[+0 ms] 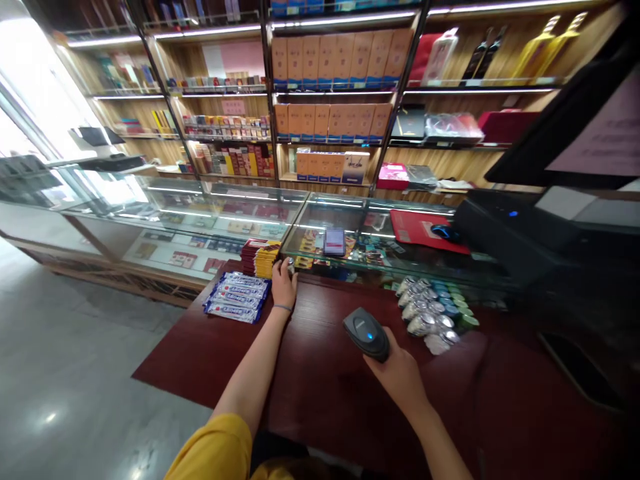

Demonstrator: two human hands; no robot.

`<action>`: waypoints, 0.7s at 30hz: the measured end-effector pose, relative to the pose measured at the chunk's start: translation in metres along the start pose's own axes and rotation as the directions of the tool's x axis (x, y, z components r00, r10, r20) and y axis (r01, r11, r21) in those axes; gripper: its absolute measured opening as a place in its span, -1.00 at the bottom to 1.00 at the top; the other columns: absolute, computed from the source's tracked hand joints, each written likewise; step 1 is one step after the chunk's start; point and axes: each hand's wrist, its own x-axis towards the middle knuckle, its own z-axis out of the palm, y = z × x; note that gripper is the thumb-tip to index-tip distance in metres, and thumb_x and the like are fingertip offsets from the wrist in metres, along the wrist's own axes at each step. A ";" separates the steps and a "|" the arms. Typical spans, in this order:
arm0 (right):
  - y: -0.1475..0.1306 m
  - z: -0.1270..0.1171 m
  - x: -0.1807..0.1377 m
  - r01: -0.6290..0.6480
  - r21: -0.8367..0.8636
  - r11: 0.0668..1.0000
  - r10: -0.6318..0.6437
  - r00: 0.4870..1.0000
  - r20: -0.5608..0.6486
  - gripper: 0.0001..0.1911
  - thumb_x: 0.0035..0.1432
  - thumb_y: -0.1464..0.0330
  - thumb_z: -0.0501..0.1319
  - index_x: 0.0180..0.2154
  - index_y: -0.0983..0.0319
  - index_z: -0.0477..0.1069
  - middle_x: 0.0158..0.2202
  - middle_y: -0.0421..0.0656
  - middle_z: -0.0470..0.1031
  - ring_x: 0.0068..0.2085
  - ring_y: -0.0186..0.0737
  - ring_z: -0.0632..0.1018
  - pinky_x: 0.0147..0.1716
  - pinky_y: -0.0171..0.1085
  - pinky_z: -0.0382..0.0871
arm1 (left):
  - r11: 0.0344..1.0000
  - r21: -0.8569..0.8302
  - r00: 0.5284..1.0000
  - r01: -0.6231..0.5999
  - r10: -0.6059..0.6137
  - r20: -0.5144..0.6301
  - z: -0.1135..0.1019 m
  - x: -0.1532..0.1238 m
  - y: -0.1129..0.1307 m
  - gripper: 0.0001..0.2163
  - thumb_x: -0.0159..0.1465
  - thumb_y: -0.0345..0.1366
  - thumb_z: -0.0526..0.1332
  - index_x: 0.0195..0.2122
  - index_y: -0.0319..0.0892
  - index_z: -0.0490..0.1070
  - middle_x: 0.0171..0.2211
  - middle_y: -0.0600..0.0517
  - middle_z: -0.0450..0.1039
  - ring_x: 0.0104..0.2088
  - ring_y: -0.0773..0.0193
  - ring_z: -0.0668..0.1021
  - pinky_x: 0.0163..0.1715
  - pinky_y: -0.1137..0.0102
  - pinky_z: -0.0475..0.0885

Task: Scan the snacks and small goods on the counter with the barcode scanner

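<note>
My right hand (397, 373) is wrapped round a dark grey barcode scanner (367, 332) with a lit blue light, held above the dark red counter (320, 360). Farther forward, my left hand (284, 285) closes on a small silver-topped container (291, 265) at the counter's back edge. Its fingers hide most of it. Just left of that hand stand stacked yellow and red packets (261, 259). Blue and white wrapped bars (237, 297) lie side by side nearer to me. Rows of small silver-topped, blue and green containers (430, 310) stand to the right.
A glass display case (225, 220) runs behind the counter. On its top are a small upright card (335, 241), a red mat (420, 230) and a mouse (445, 232). A monitor (565, 127) overhangs the right side, above a phone (580, 370). Stocked shelves line the wall.
</note>
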 end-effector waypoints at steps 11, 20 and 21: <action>0.015 -0.043 -0.021 -0.126 0.234 0.964 0.137 0.990 -0.031 -0.66 0.08 0.26 0.20 -0.07 0.17 0.36 -0.31 -0.11 0.63 -0.19 0.00 0.65 -0.30 -0.26 0.44 | 0.937 -0.317 0.987 -0.147 0.159 0.014 0.016 -0.034 0.059 -0.75 0.31 -0.25 0.20 -0.01 -0.17 0.35 -0.09 -0.13 0.34 -0.03 0.13 0.44 -0.03 0.17 0.45; 0.058 -0.076 -0.050 -0.259 0.224 0.940 0.299 0.939 -0.170 -0.50 0.05 0.23 0.22 0.05 0.20 0.38 -0.29 -0.05 0.63 -0.19 0.03 0.65 -0.30 -0.22 0.47 | 0.782 -0.623 0.951 0.026 0.172 0.256 0.068 -0.090 0.166 -0.68 0.30 -0.24 0.23 0.06 -0.13 0.32 -0.06 -0.10 0.32 -0.09 0.20 0.48 -0.09 0.23 0.50; 0.064 -0.079 -0.053 -0.270 0.228 0.936 0.313 0.932 -0.182 -0.52 0.04 0.22 0.22 0.02 0.20 0.40 -0.30 -0.05 0.63 -0.19 0.03 0.65 -0.29 -0.22 0.47 | 0.770 -0.637 0.942 0.038 0.185 0.279 0.072 -0.096 0.176 -0.66 0.30 -0.24 0.23 0.08 -0.13 0.31 -0.05 -0.11 0.32 -0.09 0.20 0.48 -0.09 0.23 0.50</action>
